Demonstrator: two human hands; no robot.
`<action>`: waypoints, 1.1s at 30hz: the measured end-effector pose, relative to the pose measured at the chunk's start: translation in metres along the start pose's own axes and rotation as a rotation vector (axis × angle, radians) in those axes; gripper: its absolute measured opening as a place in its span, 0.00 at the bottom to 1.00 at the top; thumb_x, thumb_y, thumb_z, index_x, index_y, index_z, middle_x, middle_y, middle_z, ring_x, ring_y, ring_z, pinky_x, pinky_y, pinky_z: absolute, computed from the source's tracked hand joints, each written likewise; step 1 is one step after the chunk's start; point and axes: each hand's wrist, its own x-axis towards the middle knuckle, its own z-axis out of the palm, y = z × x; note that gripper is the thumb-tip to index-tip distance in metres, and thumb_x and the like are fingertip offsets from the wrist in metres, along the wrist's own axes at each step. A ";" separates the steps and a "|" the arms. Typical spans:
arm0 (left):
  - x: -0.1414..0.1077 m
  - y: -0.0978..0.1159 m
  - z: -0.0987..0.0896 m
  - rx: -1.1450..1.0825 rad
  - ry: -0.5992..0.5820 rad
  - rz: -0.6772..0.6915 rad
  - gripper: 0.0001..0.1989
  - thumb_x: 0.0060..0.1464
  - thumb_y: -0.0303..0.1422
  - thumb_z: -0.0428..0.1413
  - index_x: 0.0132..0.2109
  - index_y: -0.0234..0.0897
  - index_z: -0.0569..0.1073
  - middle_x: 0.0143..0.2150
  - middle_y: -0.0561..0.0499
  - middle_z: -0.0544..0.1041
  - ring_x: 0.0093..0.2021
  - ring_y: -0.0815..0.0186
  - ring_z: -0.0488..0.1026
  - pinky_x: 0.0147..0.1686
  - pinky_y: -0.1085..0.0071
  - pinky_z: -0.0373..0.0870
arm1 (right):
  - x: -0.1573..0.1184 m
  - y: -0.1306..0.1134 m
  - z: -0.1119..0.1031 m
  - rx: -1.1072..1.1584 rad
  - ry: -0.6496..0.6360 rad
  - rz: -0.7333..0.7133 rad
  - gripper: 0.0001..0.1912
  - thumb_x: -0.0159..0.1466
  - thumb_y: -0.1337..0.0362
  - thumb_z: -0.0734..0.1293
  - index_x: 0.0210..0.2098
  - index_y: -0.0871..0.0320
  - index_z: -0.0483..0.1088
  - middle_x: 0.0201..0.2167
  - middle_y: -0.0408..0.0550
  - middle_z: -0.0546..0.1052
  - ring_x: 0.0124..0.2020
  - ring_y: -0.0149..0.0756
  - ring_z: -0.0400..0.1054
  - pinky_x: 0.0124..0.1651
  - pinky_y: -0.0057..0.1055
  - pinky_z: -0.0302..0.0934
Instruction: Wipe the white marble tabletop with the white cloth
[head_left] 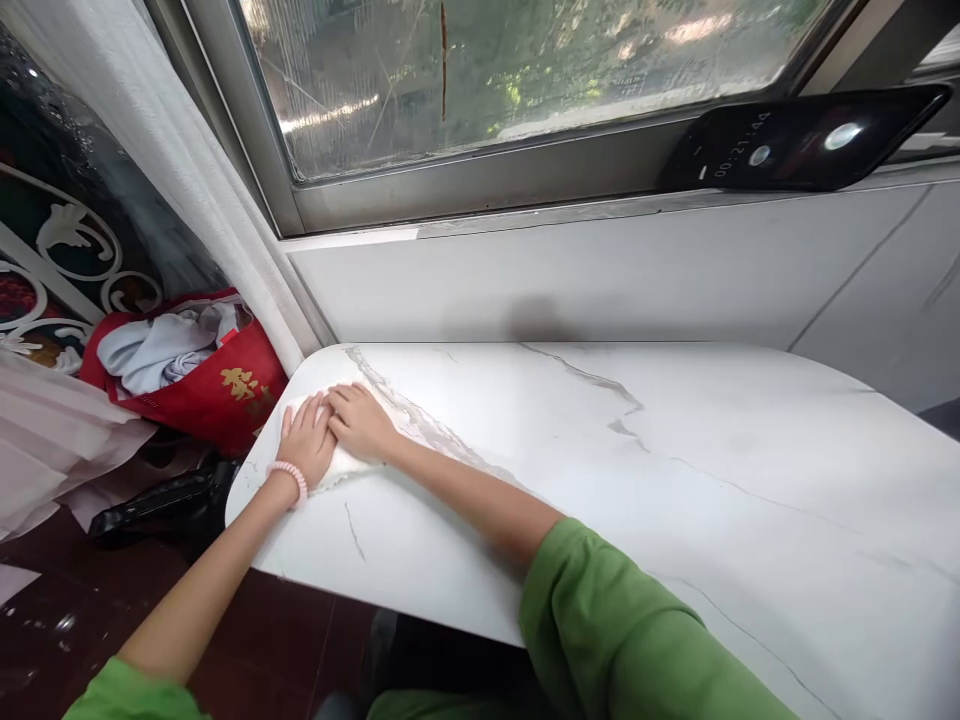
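White cloth (343, 466) lies near the table's (712, 440) left edge, left grip (307, 438) spread atop, right grip (365, 423) of unclear closure, room rightward.

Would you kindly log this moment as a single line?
left hand: flat on white cloth | right hand: on cloth, beside left hand | cloth: on marbled table, end nearest red bag

Left of the frame's centre, we see the left hand (307, 440) and right hand (363, 424) together on a white cloth (345, 468) atop the marble-patterned tabletop (675, 420), with a phone (806, 140) upper right.
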 end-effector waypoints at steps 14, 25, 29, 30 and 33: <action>-0.095 0.056 -0.034 -0.126 0.023 0.356 0.29 0.63 0.30 0.38 0.69 0.35 0.43 0.67 0.37 0.56 0.69 0.55 0.45 0.64 0.46 0.43 | -0.125 -0.067 -0.045 0.184 -0.128 0.063 0.25 0.61 0.69 0.57 0.59 0.62 0.58 0.63 0.58 0.60 0.67 0.42 0.45 0.68 0.50 0.30; 0.097 0.052 0.005 -0.140 -0.129 0.166 0.24 0.64 0.29 0.40 0.65 0.31 0.56 0.69 0.39 0.52 0.69 0.55 0.45 0.66 0.50 0.36 | -0.007 0.069 -0.050 -0.168 -0.080 -0.003 0.24 0.64 0.70 0.54 0.60 0.64 0.59 0.63 0.56 0.61 0.64 0.42 0.51 0.66 0.44 0.42; 0.151 0.060 0.012 -0.143 -0.111 0.219 0.22 0.65 0.28 0.37 0.63 0.33 0.58 0.68 0.42 0.56 0.68 0.61 0.50 0.66 0.54 0.38 | 0.015 0.105 -0.059 -0.201 0.003 0.098 0.25 0.64 0.71 0.52 0.59 0.66 0.59 0.62 0.58 0.63 0.63 0.43 0.52 0.66 0.43 0.43; 0.158 0.061 0.014 -0.144 -0.104 0.234 0.22 0.65 0.27 0.36 0.63 0.33 0.59 0.67 0.43 0.57 0.67 0.61 0.51 0.66 0.55 0.39 | 0.017 0.110 -0.061 -0.203 0.019 0.108 0.25 0.64 0.71 0.52 0.59 0.66 0.59 0.61 0.58 0.63 0.63 0.43 0.52 0.66 0.44 0.43; 0.166 0.060 0.016 -0.147 -0.081 0.271 0.21 0.65 0.27 0.36 0.59 0.33 0.63 0.66 0.44 0.59 0.67 0.62 0.52 0.66 0.55 0.40 | 0.019 0.115 -0.061 -0.189 0.028 0.136 0.24 0.64 0.70 0.51 0.59 0.63 0.61 0.61 0.55 0.64 0.63 0.42 0.53 0.66 0.44 0.43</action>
